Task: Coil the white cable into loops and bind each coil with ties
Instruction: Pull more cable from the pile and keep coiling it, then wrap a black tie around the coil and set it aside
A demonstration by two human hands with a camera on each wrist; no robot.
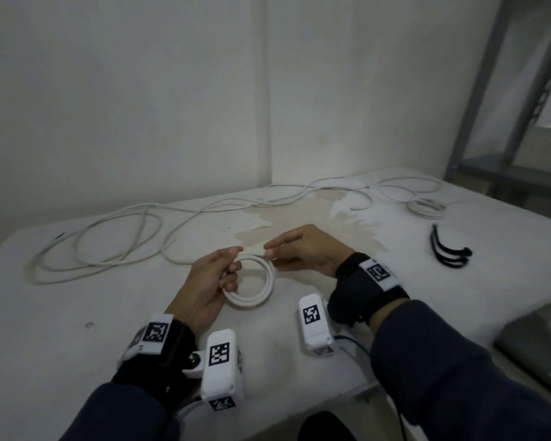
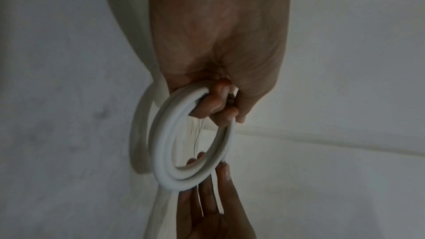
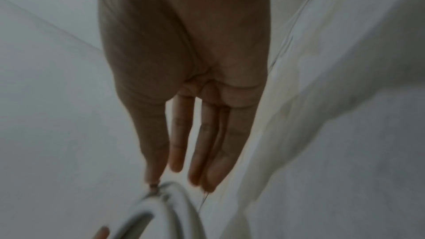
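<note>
Holding a small coil in your left hand, you're mid-way through the looping step: fingers curled through the ring, thumb over the top, a couple of turns gathered tight above the table. Your right hand sits just beside the coil's far edge with fingers out straight and nearly together, tips at the cable, gripping nothing. From the right wrist view those fingertips hover right at the rim of the ring; whether they actually touch is hard to call.

Most of the white cable lies loose across the table behind your hands, sprawled in wide lazy curves out to the far right corner, where another small bundle rests. So plenty left to wind, I'd say. Next you'll want that right hand to feed more slack round, matching the loop size, while the left keeps the turns from springing apart.

The cable looks smooth, round and fairly stiff, and it holds a clean circle. The black ties wait well off to your right, untouched.
</note>
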